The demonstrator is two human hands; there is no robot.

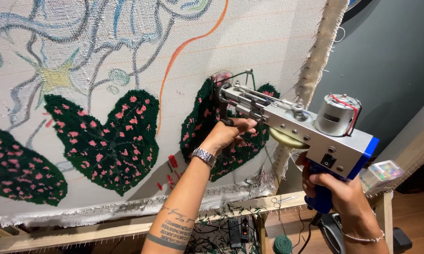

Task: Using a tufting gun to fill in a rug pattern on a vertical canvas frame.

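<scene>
Left hand [228,134] grips tufting gun [292,122] front handle; right hand [332,186] clasps blue grip; needle tip hidden against cloth [249,42].

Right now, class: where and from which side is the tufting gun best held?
Grip the blue handle from below and behind with the right hand, as shown; the left hand steadies the front grip from underneath, clear of the needle at the cloth.

A tufting gun [296,122] is held against a stretched cloth [127,61], its tip set on the rightmost tufted leaf [207,127]; the left hand [228,134] is placed under its front, the right hand [336,188] at its rear grip. Two more tufted leaves [106,141] are found to the left. Below the cloth a wooden frame rail [80,233] is seen, with scissors [280,200] on it and a yarn ball [283,244] beneath.
</scene>
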